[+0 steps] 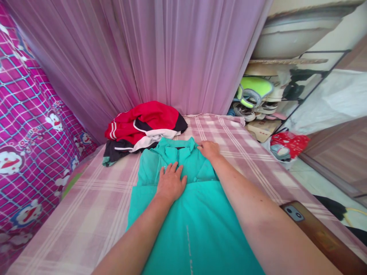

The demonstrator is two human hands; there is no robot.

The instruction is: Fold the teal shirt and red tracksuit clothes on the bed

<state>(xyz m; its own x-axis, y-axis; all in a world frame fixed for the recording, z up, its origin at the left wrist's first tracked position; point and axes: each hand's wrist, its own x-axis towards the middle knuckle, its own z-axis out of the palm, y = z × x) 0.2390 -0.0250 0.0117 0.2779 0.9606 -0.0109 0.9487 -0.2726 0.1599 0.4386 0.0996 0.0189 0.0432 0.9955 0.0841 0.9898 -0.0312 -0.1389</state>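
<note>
A teal collared shirt (186, 206) lies in front of me on the plaid bedsheet, its collar at the far end and its lower part running toward me. Its sides are folded in, and a straight fold edge crosses below the chest. My left hand (171, 181) rests flat on the shirt's chest, fingers spread. At the right of the collar, my right hand (210, 149) has its fingers bent together on the fabric; the thumb is hardly visible. Just beyond, on the left, is a heap of red, black and white clothing (149, 118).
A phone in a brown case (323, 233) lies at the right, partly behind my right forearm. Purple curtains (172, 57) hang behind the bed, and a pink patterned cloth (34, 152) hangs at the left. On the right stands a shelf rack (315, 86) with shoes and a basin.
</note>
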